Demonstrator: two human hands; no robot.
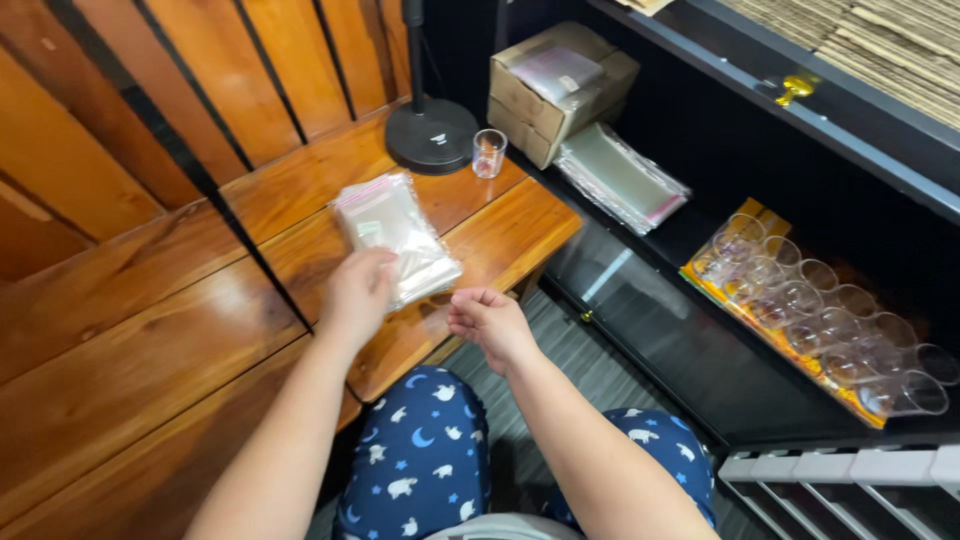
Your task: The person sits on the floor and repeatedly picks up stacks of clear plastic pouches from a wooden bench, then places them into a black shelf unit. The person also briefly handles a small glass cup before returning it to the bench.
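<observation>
On the far left I see slatted wooden panelling rising behind the wooden surface [150, 340]. My left hand [357, 292] lies flat, fingers spread loosely, on the near end of a stack of clear plastic bags [393, 235]; it presses on them rather than grips them. The stack lies slanted on the surface, near its right edge. Beyond it stands a black round stand base [432, 135] with a small clear cup [488, 153] just beside it. My right hand [490, 320] hovers just off the surface edge, fingers curled loosely inward, holding nothing that I can make out. Further right a cardboard box [560, 90] sits on a dark shelf, with a second pile of clear bags [620, 178] in front of it. Rightmost, rows of clear plastic cups [820, 320] lie on a yellow tray [745, 318].
</observation>
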